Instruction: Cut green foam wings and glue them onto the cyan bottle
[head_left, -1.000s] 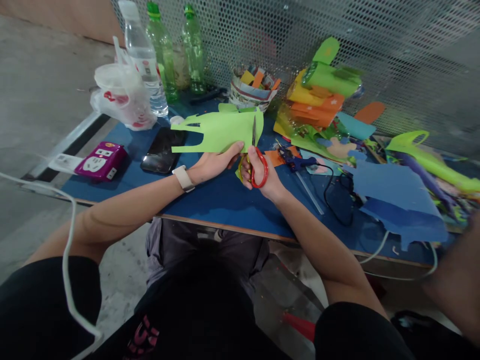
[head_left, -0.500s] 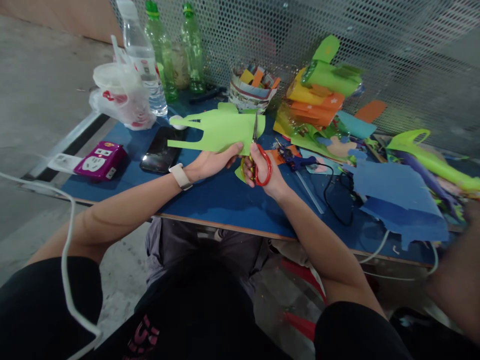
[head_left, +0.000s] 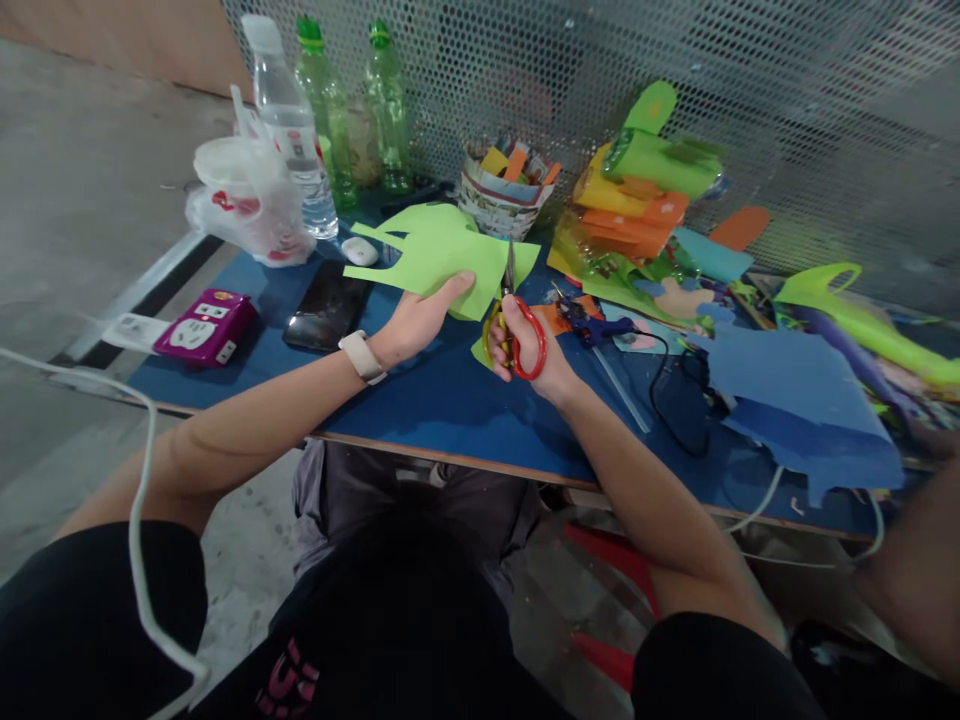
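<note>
A light green paper sheet (head_left: 442,255) with cut strips on its left side is gripped along its near edge by my left hand (head_left: 426,318), thumb on top and fingers beneath. My right hand (head_left: 536,352) holds scissors (head_left: 529,335) with red and yellow handles. Their blades point away from me and lie at the right part of the sheet; whether the blades are parted is hard to make out. A small green scrap (head_left: 480,350) shows on the blue table (head_left: 420,395) beside my right fingers.
Left are a purple power socket (head_left: 202,328), a black phone (head_left: 326,305), a bagged cup (head_left: 244,195) and bottles (head_left: 289,140). Behind stands a paper-filled basket (head_left: 504,195). Right lie a glue gun (head_left: 596,322), paper crafts (head_left: 634,205), blue paper (head_left: 795,370) and another person's arm (head_left: 915,560).
The green sheet has turned and tilted a little, its right end now sticking out past the blades. My left hand has shifted left along the near edge, away from the scissors.
</note>
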